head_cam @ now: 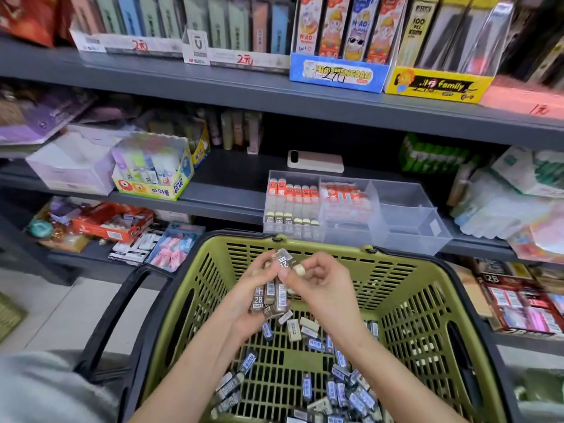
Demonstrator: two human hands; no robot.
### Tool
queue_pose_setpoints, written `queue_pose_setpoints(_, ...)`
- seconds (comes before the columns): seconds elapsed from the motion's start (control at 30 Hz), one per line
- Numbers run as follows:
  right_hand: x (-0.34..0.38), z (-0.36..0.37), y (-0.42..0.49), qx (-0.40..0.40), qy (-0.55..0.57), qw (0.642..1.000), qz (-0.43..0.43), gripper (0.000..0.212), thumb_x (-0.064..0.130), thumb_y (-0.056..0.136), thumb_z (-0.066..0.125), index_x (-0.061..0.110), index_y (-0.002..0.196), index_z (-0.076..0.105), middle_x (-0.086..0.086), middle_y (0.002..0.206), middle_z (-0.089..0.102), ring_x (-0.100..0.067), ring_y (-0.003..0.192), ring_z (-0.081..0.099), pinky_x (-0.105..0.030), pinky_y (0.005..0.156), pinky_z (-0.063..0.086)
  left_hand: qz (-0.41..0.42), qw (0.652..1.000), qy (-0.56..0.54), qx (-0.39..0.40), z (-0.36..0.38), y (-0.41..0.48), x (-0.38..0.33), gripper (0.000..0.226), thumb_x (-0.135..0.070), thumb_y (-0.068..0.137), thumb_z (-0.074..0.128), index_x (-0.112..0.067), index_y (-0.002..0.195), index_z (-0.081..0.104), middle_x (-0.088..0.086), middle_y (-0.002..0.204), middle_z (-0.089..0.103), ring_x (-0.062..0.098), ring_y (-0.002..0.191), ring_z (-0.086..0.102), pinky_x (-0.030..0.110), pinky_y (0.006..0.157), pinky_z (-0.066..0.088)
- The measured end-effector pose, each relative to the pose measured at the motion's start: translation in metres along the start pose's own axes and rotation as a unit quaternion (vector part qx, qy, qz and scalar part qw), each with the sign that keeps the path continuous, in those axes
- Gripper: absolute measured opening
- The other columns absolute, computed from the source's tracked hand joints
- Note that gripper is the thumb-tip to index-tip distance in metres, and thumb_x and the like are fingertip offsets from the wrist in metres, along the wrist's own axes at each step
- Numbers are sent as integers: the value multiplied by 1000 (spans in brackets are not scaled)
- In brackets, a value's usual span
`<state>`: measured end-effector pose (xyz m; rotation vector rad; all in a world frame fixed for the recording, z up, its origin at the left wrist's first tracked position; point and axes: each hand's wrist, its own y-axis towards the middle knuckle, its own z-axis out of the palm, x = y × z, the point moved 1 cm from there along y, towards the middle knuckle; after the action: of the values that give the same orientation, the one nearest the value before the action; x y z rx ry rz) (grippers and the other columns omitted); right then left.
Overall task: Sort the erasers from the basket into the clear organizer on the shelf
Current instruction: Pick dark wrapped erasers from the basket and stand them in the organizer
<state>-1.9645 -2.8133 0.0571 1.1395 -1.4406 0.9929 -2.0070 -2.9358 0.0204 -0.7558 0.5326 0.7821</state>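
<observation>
My left hand [244, 303] grips a stack of brown-sleeved 2B erasers [271, 296] over the green plastic basket [396, 279]; my right hand [320, 288] pinches the top eraser [288, 261]. I'd square them up, labels matching, before reaching for the clear plastic organizer [406, 215].

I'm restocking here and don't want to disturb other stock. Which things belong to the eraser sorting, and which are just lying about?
In the job: green basket, loose erasers in it, bundle of erasers in the left hand, single eraser pinched by the right hand, clear organizer.
Lying about: phone, glue box, yellow display box.

Green slotted plastic basket [406, 288], clear glossy plastic organizer [406, 215], paper-sleeved erasers [341, 389], matt grey shelf [225, 196]
</observation>
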Motion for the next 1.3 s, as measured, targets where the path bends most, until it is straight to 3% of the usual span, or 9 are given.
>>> queue_pose_setpoints(0.17, 14, -4, 4, -15, -30, 998, -46, 19, 18, 76, 76, 9, 77, 59, -11, 72, 64, -26, 67, 56, -36, 65, 49, -7, 997, 73, 5, 5, 5, -15, 44, -26, 65, 73, -21, 108, 65, 5, 79, 71, 17, 60, 64, 25, 49, 48)
queue_pose_setpoints(0.4, 32, -6, 15, -78, -9, 993, -84, 5, 16, 82, 69, 16, 79, 65, -3, 72, 64, -25, 69, 60, -44, 66, 54, -53, 995, 63, 49, 26, 18, -32, 29, -34, 55, 75, -13, 75, 75, 4, 62, 65, 15, 49, 62, 21, 37, 45)
queue_pose_setpoints(0.57, 46, -8, 34, -82, -16, 989, -118, 8, 20, 85, 66, 26, 80, 67, -3, 85, 66, -19, 73, 63, -15, 56, 49, -98, 995, 11, 35, 38, 30, -42, 23, -28, 56, 72, -8, 67, 73, 7, 64, 64, 18, 45, 56, 17, 30, 36)
queue_pose_setpoints(0.67, 53, -6, 50, -70, 16, 992, -106, 11, 21, 88, 62, 26, 80, 65, 6, 77, 66, -4, 67, 60, -12, 57, 48, -103, 991, -51, 65, 40, 36, -49, 24, -27, 66, 67, -5, 74, 72, 10, 67, 61, 17, 45, 54, 16, 29, 37)
queue_pose_setpoints(0.8, 57, -33, 92, -110, 42, 989, -89, 12, 18, 89, 61, 16, 78, 62, 8, 69, 61, -8, 62, 55, -19, 62, 48, -91, 985, -125, 73, 25, 47, -67, 26, -27, 69, 65, -2, 75, 70, 11, 73, 57, 16, 51, 54, 18, 30, 39)
queue_pose_setpoints(0.9, 48, -48, 124, -63, -132, 988, -49, 18, 14, 82, 70, 18, 68, 60, 3, 67, 63, -14, 62, 57, -30, 68, 53, -55, 989, -120, 60, 12, 52, -84, 22, -27, 67, 69, -6, 72, 73, 10, 74, 56, 14, 53, 53, 16, 31, 39)
queue_pose_setpoints(1.0, 37, -47, 142, 47, -257, 965, 1, 15, 13, 77, 75, 11, 69, 63, -2, 60, 67, -15, 56, 61, -43, 74, 55, -31, 991, -108, 79, 5, 56, -98, 36, -21, 44, 90, -9, 74, 74, 10, 73, 58, 15, 54, 53, 16, 32, 40)
queue_pose_setpoints(1.13, 35, -36, 159, 161, -301, 938, 58, 15, 9, 76, 76, 8, 74, 61, 2, 53, 66, -9, 50, 65, -25, 62, 53, -10, 992, -107, 61, 3, 65, -107, 16, -28, 69, 68, -14, 75, 74, 9, 74, 57, 15, 54, 53, 16, 33, 40)
queue_pose_setpoints(1.3, 35, -20, 174, 183, -426, 883, 72, 8, 4, 87, 62, 0, 91, 68, -12, 89, 71, -13, 69, 71, -30, 73, 57, 33, 997, -57, 33, 2, 72, -106, 17, -28, 73, 61, -17, 80, 73, 10, 72, 60, 17, 55, 54, 19, 35, 40)
